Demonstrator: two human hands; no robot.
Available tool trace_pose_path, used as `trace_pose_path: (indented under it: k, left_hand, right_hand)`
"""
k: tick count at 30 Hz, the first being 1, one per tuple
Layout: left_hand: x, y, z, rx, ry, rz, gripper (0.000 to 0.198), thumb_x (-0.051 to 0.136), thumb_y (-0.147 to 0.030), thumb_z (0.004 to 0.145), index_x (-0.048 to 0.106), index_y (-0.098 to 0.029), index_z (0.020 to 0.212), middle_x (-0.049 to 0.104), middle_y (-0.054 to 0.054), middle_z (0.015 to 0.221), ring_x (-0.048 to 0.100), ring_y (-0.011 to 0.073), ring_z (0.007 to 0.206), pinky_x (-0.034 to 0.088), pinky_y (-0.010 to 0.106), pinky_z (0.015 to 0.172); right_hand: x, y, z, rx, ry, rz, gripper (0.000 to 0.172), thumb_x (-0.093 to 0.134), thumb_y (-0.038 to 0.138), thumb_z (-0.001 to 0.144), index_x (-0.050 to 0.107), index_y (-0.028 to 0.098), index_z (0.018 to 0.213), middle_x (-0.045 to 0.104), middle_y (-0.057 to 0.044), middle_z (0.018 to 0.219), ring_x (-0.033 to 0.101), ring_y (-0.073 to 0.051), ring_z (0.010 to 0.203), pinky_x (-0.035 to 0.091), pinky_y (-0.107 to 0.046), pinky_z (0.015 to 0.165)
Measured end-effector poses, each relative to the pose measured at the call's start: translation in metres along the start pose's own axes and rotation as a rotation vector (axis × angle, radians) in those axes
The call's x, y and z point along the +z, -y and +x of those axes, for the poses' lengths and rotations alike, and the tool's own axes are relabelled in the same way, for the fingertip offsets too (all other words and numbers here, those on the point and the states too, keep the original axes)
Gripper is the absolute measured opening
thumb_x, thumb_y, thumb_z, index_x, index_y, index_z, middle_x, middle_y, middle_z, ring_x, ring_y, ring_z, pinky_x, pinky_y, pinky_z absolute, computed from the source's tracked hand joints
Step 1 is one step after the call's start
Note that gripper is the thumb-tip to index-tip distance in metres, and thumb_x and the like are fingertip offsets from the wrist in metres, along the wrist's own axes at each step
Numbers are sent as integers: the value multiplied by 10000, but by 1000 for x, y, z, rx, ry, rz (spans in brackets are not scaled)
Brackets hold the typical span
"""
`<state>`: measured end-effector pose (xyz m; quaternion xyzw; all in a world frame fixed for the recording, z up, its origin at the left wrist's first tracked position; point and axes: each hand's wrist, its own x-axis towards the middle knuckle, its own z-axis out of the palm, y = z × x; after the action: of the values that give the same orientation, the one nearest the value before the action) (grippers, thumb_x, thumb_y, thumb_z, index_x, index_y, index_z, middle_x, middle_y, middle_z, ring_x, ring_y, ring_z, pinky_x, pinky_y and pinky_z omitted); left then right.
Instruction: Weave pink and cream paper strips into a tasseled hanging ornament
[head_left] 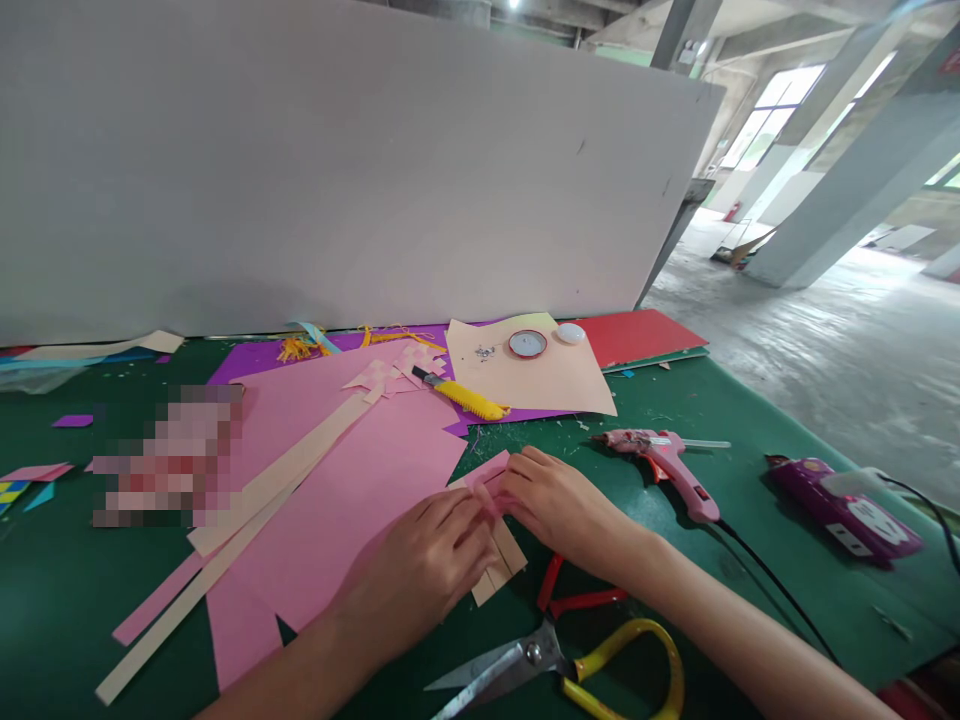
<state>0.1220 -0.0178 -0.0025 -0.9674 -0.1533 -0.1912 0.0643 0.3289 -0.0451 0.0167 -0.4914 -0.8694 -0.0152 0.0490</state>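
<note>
My left hand [427, 555] and my right hand [559, 505] meet at the middle of the table, fingers closed on a small pink paper strip [491, 472]. The pinched part is partly hidden by my fingers. Beneath it lies a beige paper piece [504, 570] with dark lines across it. A large pink sheet [375, 460] spreads out beside my left hand, with long beige paper strips [277, 470] on top. Scissors [626, 690] with yellow handles lie open below my hands, touching or overlapping red handles [555, 590] whose tool I cannot make out.
A pink glue gun [667, 465] lies right of my right hand, its cord running forward. Farther right is a purple device [847, 510] with a cable. A yellow utility knife [469, 395], a roll of tape [527, 344] and a red sheet [637, 335] lie toward the white board [337, 170].
</note>
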Motion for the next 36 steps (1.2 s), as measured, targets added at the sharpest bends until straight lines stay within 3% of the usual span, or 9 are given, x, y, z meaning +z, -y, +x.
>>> trace_pose_path:
  k: [11, 18, 27, 36]
  left_hand:
    - [2, -3, -2, 19, 0, 36, 264, 449, -177, 917, 620, -89, 1098, 649, 117, 1128, 566, 243, 1094, 444, 384, 965]
    - [1, -3, -1, 17, -33, 51, 295, 438, -187, 924, 598, -61, 1137, 654, 133, 1126, 577, 250, 1077, 472, 389, 936]
    - [1, -3, -3, 36, 22, -17, 188, 504, -127, 882, 614, -99, 1032, 649, 125, 1078, 586, 254, 1056, 476, 406, 926]
    - [0, -5, -2, 51, -13, -29, 251, 464, -152, 894, 611, -86, 1087, 654, 134, 1114, 576, 250, 1074, 466, 407, 961]
  right_hand:
    - [0, 2, -4, 21, -32, 29, 111, 510, 143, 893, 602, 170, 838, 575, -49, 885, 495, -179, 846, 430, -318, 766]
    - [-3, 8, -15, -66, -47, 67, 136, 477, 167, 915, 610, 171, 943, 567, -49, 879, 472, -179, 827, 414, -312, 729]
    - [10, 9, -21, -78, -126, 26, 178, 445, 166, 929, 587, 165, 823, 563, -45, 863, 492, -159, 786, 416, -303, 699]
    - [9, 14, -19, -58, -84, 5, 152, 451, 149, 917, 595, 156, 963, 586, -62, 907, 527, -185, 826, 447, -323, 715]
